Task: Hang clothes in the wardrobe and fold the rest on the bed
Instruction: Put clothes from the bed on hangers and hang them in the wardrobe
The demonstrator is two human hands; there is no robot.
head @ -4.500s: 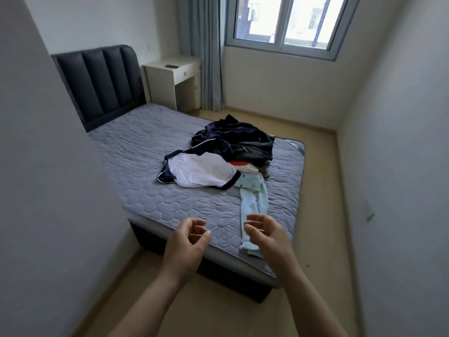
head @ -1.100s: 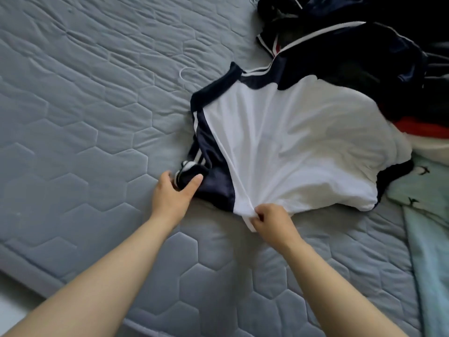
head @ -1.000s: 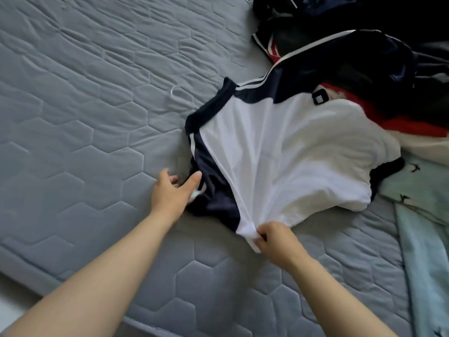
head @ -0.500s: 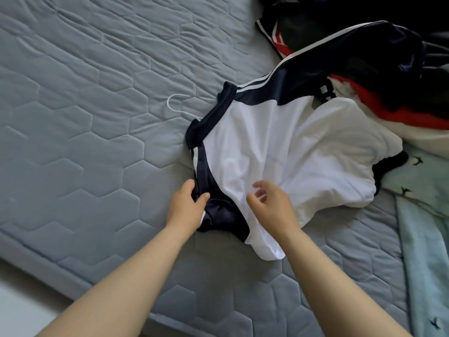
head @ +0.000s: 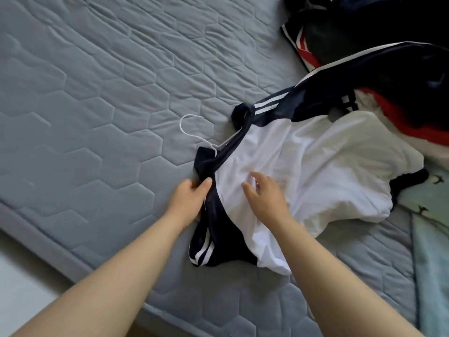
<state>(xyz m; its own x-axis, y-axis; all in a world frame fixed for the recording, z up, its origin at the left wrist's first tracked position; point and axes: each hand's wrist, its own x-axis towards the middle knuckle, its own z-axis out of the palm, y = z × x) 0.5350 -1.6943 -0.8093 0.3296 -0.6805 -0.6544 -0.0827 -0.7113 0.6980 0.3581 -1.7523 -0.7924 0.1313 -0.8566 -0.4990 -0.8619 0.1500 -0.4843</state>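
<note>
Head view: left hand (head: 187,200) pinches shirt (head: 330,171) beside right hand (head: 265,198)

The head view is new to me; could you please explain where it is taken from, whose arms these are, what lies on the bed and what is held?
There is no machine: a person works with bare hands, and the camera sits on their head, looking forward and down, so both arms enter from below. The grey bed carries a white-and-navy shirt with a white hanger hook poking from its collar. A dark pile lies upper right, a pale green garment at the right edge. The left hand pinches the shirt's navy edge; the right hand is open over the white cloth, holding nothing.
</note>
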